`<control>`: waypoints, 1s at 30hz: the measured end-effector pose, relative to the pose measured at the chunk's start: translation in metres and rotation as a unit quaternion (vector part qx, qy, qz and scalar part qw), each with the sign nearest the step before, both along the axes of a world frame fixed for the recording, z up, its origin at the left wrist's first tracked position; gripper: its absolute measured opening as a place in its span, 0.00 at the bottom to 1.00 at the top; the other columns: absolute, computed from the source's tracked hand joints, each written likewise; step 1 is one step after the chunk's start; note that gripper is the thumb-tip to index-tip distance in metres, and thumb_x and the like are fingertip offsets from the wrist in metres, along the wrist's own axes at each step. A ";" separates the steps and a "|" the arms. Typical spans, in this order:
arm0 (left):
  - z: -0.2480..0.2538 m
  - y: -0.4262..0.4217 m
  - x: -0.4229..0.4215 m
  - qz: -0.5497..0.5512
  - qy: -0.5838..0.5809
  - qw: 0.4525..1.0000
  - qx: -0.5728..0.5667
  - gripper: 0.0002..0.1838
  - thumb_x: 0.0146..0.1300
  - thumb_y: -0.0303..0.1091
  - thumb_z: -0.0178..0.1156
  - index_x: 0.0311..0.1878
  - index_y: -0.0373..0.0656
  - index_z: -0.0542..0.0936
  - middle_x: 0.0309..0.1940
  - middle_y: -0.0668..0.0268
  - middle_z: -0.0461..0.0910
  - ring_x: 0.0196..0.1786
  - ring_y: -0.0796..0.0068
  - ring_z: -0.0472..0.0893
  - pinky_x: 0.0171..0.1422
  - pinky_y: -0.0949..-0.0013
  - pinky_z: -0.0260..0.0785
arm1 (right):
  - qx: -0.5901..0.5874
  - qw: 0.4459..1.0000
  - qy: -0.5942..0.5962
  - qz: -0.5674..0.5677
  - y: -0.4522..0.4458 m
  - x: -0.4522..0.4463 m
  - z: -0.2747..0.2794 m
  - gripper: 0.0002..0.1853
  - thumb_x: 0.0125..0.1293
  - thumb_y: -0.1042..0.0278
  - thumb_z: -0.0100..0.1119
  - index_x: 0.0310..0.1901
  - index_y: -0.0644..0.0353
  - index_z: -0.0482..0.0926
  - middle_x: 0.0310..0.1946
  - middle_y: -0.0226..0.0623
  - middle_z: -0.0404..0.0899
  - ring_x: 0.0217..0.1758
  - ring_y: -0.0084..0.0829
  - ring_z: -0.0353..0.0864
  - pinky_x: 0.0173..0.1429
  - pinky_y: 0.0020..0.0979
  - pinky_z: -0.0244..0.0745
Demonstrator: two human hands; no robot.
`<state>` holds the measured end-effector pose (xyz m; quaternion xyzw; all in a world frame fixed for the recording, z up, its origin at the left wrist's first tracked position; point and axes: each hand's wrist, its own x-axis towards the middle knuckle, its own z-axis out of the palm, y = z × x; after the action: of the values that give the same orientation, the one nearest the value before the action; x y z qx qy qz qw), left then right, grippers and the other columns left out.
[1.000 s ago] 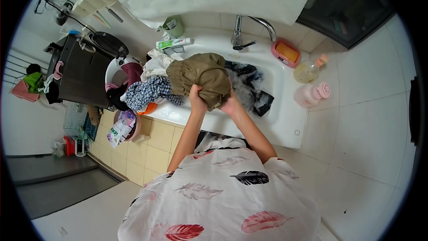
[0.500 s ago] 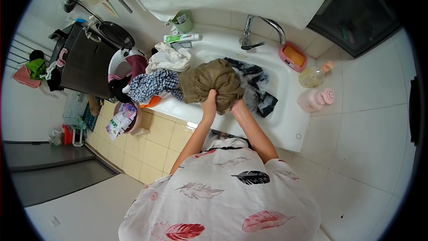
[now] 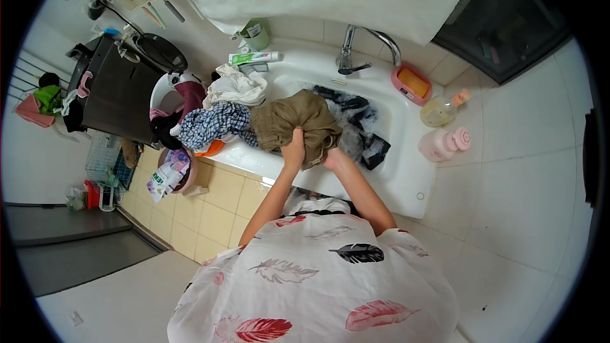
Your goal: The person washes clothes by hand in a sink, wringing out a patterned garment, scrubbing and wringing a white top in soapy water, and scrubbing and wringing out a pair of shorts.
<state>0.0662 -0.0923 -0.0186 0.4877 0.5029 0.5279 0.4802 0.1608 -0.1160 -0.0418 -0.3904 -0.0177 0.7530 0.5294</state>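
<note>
Bunched up over the left part of the sink is a brown garment (image 3: pixel 298 114) with a gathered, elastic-looking band on its left side. My left hand (image 3: pixel 293 149) is closed on its near edge, thumb on top. Lower right of that, my right hand (image 3: pixel 332 158) grips the same cloth, its fingers mostly hidden in and under the folds. Dark wet clothing (image 3: pixel 359 111) lies in suds in the white sink (image 3: pixel 410 174), just beyond the brown garment. A blue-and-white checked cloth (image 3: pixel 216 124) and a white cloth (image 3: pixel 236 87) are heaped to the left.
A chrome faucet (image 3: pixel 345 57) rises at the back rim. Along the right stand a pink soap dish (image 3: pixel 412 85), a yellowish pump bottle (image 3: pixel 438 112) and a pink bottle (image 3: pixel 438 145). A toothpaste tube (image 3: pixel 254 58) and green cup (image 3: pixel 256 35) sit at back left.
The view has shifted slightly, so the sink and its surroundings appear a little further left. Both hands keep their hold on the brown garment, whose folds differ slightly.
</note>
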 end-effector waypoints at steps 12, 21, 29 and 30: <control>0.019 0.029 -0.009 0.124 -0.184 0.964 -0.148 0.22 0.57 0.46 0.44 0.36 0.34 0.73 0.35 0.62 0.73 0.38 0.75 0.72 0.44 0.73 0.64 | 0.316 0.789 -0.510 -0.137 -0.001 -0.012 0.013 0.52 0.48 0.41 0.56 0.64 0.56 0.34 0.63 0.48 0.40 0.65 0.42 0.42 0.65 0.37 0.42; 0.042 0.009 0.016 0.083 -0.326 0.926 -0.171 0.22 0.61 0.47 0.38 0.43 0.35 0.70 0.41 0.61 0.72 0.40 0.74 0.72 0.47 0.74 0.64 | 0.358 0.589 -0.692 -0.214 0.016 -0.003 0.055 0.31 0.32 0.59 0.70 0.39 0.64 0.66 0.40 0.42 0.64 0.48 0.45 0.58 0.51 0.43 0.57; 0.024 0.009 0.018 0.067 -0.348 0.926 -0.133 0.19 0.62 0.42 0.39 0.42 0.35 0.71 0.40 0.64 0.73 0.41 0.76 0.72 0.47 0.74 0.63 | 0.388 0.530 -0.720 -0.223 0.022 0.002 0.066 0.15 0.36 0.67 0.66 0.21 0.64 0.69 0.21 0.37 0.68 0.31 0.38 0.67 0.39 0.36 0.62; 0.021 0.009 0.017 0.055 -0.310 0.941 -0.125 0.18 0.63 0.42 0.39 0.43 0.37 0.71 0.40 0.65 0.72 0.42 0.76 0.72 0.47 0.73 0.64 | 0.397 0.526 -0.713 -0.239 0.023 0.002 0.065 0.13 0.37 0.69 0.65 0.20 0.64 0.70 0.20 0.37 0.69 0.28 0.37 0.67 0.37 0.35 0.62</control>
<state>0.0836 -0.0837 0.0028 0.2070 0.4170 0.6114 0.6399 0.1631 -0.0935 0.0230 -0.5368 -0.5924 -0.0159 0.6005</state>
